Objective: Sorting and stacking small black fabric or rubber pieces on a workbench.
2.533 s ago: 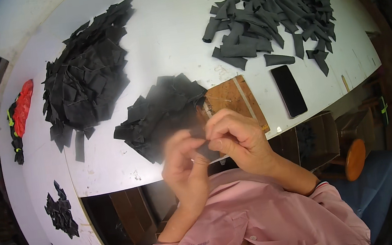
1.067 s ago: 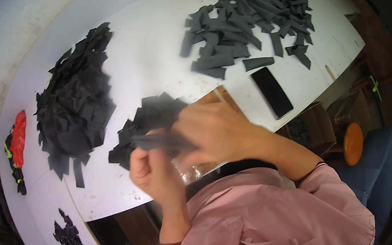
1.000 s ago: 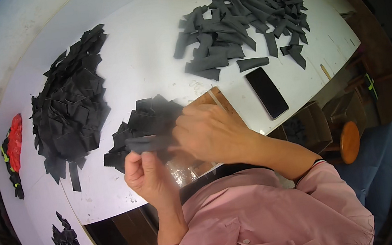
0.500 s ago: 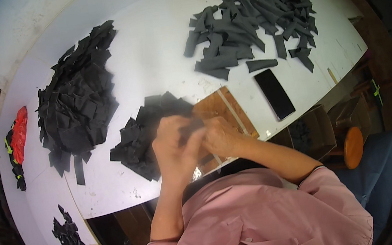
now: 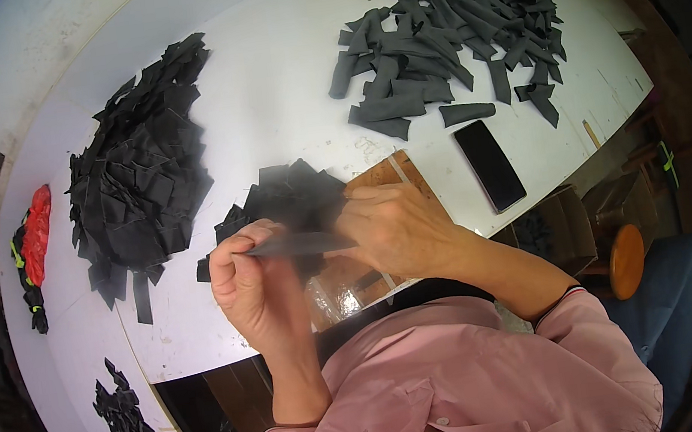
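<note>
Stretched between my two hands is a dark grey fabric piece [image 5: 302,244], long and narrow, slightly blurred. My left hand [image 5: 252,283] pinches its left end between thumb and fingers. Its right end is gripped by my right hand [image 5: 399,228], whose fingertips are partly hidden. Just beyond the hands lies a pile of black fabric pieces [image 5: 295,189]. Beneath them, a brown taped cardboard sheet [image 5: 410,175] rests at the table's near edge.
A large heap of flat black pieces [image 5: 139,181] lies left; grey tube-like pieces [image 5: 444,31] cover the back right. A black phone [image 5: 490,165] lies right of the cardboard. Small black scraps [image 5: 123,412] and a red plastic bag [image 5: 38,236] sit far left. A wooden stool [image 5: 626,261] stands right.
My hands have moved apart, the left one leftward and down. The fabric piece, bunched between them before, now spans the gap lengthwise.
</note>
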`<state>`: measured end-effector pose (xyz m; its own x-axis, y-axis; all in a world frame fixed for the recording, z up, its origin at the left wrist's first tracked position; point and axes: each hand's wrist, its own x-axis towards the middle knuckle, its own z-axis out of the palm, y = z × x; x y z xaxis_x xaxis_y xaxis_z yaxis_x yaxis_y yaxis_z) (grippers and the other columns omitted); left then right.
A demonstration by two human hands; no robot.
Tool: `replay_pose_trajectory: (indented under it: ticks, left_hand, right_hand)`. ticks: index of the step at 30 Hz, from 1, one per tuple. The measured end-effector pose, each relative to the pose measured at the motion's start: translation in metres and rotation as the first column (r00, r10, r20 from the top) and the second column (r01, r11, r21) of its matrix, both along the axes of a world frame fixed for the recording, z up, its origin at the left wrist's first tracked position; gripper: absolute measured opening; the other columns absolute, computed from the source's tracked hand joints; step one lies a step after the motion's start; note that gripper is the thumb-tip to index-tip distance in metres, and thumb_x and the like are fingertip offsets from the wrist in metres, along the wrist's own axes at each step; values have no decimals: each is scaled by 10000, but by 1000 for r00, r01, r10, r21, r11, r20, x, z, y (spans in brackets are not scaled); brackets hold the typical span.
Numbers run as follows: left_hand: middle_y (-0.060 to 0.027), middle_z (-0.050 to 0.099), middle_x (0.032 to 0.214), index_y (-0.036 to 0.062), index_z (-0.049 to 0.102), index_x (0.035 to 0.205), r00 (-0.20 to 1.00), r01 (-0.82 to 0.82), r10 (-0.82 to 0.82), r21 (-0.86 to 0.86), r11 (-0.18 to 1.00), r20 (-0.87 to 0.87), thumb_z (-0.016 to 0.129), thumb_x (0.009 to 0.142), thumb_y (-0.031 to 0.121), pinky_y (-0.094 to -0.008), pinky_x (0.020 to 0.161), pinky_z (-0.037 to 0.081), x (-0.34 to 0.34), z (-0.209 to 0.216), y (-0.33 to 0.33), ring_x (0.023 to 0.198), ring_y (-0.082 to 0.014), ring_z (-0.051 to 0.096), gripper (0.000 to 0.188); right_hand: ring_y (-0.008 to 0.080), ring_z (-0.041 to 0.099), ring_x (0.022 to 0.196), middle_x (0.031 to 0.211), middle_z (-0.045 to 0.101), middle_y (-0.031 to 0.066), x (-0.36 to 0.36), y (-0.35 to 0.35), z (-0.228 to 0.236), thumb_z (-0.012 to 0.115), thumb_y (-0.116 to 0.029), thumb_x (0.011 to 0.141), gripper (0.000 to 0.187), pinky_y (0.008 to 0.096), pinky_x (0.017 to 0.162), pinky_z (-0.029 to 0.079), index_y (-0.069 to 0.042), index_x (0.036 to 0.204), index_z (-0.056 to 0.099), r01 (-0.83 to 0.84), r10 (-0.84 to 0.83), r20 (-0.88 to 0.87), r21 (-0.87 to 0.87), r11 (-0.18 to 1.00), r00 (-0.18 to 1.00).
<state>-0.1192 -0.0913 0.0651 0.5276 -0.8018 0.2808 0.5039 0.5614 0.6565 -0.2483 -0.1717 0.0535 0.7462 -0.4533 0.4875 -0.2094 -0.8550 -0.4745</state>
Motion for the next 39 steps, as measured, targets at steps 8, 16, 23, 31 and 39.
replay_pose_trajectory:
  ticks: [8,16,23,31,39]
  left_hand:
    - [-102,561,804,23,543,849,982,-40,20,104,994,187,551,807,128,-345,814,375,4,-12,0,822,-215,501,114]
    - [-126,578,864,-24,553,910,935,-90,-5,253,963,355,541,811,92,-277,741,419,-1,1,4,795,-164,534,154]
    - [-106,564,970,-45,506,1028,704,-456,243,162,875,667,537,808,89,-244,789,404,26,-6,8,894,-155,536,260]
    - [-233,508,993,-49,500,1030,439,-898,-230,431,-89,868,616,708,234,-395,781,394,167,-122,47,917,-350,489,444]
    - [-97,583,703,0,570,771,391,-900,-34,389,197,920,595,726,44,-252,576,425,185,-134,64,640,-172,544,67]
  right_hand:
    - [261,532,500,535,520,89,0,0,-16,572,-317,752,323,343,479,404,-43,589,522,7,-3,132,-28,1000,991]
    - [274,546,574,602,544,111,2,3,-22,592,-282,735,278,368,506,415,-37,617,536,-13,22,-95,94,995,995]
    - [212,527,570,602,520,76,-4,-16,29,498,-326,827,333,318,496,404,-21,710,561,-122,97,75,544,830,992]
    - [97,373,467,524,395,10,7,-48,-1,301,-420,899,486,220,459,311,15,888,517,-337,-474,446,893,299,759]
    - [62,384,465,547,435,2,6,55,-30,365,-306,901,368,178,434,299,-13,756,532,-120,-435,301,911,396,849]
